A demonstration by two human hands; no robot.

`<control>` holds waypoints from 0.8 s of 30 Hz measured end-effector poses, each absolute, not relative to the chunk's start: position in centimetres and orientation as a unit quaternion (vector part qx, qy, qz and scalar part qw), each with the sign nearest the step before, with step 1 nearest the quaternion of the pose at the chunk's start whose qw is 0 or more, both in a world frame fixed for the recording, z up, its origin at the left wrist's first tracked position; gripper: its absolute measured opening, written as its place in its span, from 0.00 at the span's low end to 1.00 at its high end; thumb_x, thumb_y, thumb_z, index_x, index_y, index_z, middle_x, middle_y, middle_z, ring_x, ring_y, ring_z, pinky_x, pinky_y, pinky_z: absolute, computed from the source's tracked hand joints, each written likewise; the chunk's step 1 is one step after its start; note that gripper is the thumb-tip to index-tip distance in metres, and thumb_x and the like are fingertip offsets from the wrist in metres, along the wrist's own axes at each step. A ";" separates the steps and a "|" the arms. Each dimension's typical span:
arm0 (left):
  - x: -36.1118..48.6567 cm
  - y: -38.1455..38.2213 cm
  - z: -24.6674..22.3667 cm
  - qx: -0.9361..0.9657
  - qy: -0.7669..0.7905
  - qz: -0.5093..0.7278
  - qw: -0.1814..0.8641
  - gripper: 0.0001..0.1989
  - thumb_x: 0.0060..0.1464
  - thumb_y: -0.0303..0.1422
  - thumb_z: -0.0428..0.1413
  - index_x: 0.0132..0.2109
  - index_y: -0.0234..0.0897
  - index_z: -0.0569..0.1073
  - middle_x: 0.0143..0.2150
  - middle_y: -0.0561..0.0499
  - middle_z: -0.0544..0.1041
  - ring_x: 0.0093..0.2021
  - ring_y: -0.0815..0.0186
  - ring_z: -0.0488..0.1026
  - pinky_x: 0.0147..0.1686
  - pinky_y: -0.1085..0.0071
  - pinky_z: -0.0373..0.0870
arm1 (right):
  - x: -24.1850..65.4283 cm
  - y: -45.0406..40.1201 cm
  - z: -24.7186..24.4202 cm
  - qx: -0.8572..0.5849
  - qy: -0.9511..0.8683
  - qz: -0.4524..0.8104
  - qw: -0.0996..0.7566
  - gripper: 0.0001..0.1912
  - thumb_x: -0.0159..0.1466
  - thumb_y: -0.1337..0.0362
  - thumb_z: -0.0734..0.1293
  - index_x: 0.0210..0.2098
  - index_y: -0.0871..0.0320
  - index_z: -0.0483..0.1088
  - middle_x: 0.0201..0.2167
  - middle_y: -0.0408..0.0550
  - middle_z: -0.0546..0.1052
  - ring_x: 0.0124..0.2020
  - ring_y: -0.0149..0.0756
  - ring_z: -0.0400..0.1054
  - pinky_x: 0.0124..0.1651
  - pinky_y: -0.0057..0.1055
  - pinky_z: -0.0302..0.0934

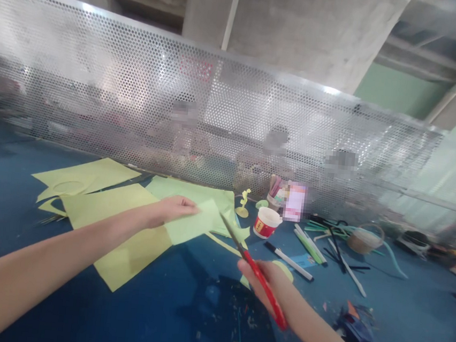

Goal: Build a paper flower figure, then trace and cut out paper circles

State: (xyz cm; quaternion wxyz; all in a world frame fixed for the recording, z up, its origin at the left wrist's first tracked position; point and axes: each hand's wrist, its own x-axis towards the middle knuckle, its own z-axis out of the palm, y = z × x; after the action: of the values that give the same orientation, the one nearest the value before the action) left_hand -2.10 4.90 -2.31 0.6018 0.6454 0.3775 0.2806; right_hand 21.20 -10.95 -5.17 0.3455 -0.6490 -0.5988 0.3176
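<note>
A piece of pale green paper [194,225] is pinched between the thumb and fingers of my left hand [173,210]. My right hand [271,285] grips a pair of red-handled scissors [261,284], whose blades point up and left, close to the paper's right edge. Those blades look nearly closed, and I see no cut being made. Beneath my left forearm lie large yellow-green sheets [122,263]. Another sheet with a round outline [86,176] in it lies farther left. A small yellow paper figure on a round base [243,202] stands beyond the scissors.
A red and white paper cup [267,223] stands right of centre, before a cup of sticks [276,194]. Markers [289,262], pipe cleaners [331,229] and a small basket [364,239] lie rightward. A perforated metal screen [225,111] borders the blue table [137,318]; people sit behind it.
</note>
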 end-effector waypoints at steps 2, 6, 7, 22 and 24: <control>-2.1 5.7 -2.6 0.614 0.390 0.336 0.598 0.14 0.44 0.42 0.59 0.35 0.36 0.76 0.28 0.51 0.78 0.25 0.66 0.71 0.26 0.73 0.65 | 21.3 -11.3 -5.1 -0.680 -0.626 0.256 0.284 0.23 0.46 0.48 0.70 0.13 0.55 0.56 0.12 0.40 0.58 0.16 0.28 0.47 0.22 0.30 0.40; -2.4 6.8 -2.8 0.566 0.399 0.416 0.589 0.17 0.49 0.41 0.56 0.44 0.36 0.73 0.34 0.49 0.79 0.30 0.67 0.73 0.30 0.74 0.67 | 20.5 -12.0 -5.2 -0.697 -0.689 0.128 0.149 0.13 0.54 0.53 0.65 0.23 0.55 0.64 0.21 0.46 0.71 0.21 0.33 0.59 0.24 0.29 0.47; -2.5 7.0 -2.8 0.559 0.399 0.425 0.590 0.17 0.50 0.41 0.56 0.44 0.36 0.73 0.35 0.48 0.79 0.30 0.67 0.73 0.29 0.74 0.67 | 20.3 -12.2 -5.2 -0.689 -0.699 0.119 0.150 0.11 0.55 0.54 0.64 0.26 0.56 0.66 0.25 0.47 0.72 0.24 0.35 0.62 0.26 0.30 0.50; -0.4 3.4 -4.3 0.613 0.290 0.401 0.616 0.18 0.51 0.44 0.56 0.45 0.38 0.75 0.30 0.53 0.77 0.25 0.70 0.69 0.24 0.77 0.62 | 14.7 -7.6 -4.2 -0.539 -0.533 0.502 0.416 0.17 0.55 0.52 0.65 0.30 0.62 0.70 0.30 0.49 0.76 0.30 0.31 0.69 0.38 0.29 0.64; -0.5 3.5 -4.5 0.609 0.283 0.401 0.623 0.20 0.51 0.44 0.55 0.48 0.38 0.73 0.32 0.52 0.78 0.26 0.70 0.70 0.25 0.76 0.63 | 14.2 -6.7 -4.3 -0.535 -0.526 0.498 0.436 0.14 0.54 0.54 0.66 0.28 0.61 0.70 0.29 0.47 0.76 0.29 0.30 0.69 0.38 0.29 0.64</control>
State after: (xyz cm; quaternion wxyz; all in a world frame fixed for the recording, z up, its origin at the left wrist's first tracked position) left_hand -0.50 3.54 -4.55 0.6227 0.6091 0.2833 0.4012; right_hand 14.23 -6.74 -4.26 0.4359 -0.5347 -0.5257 0.4978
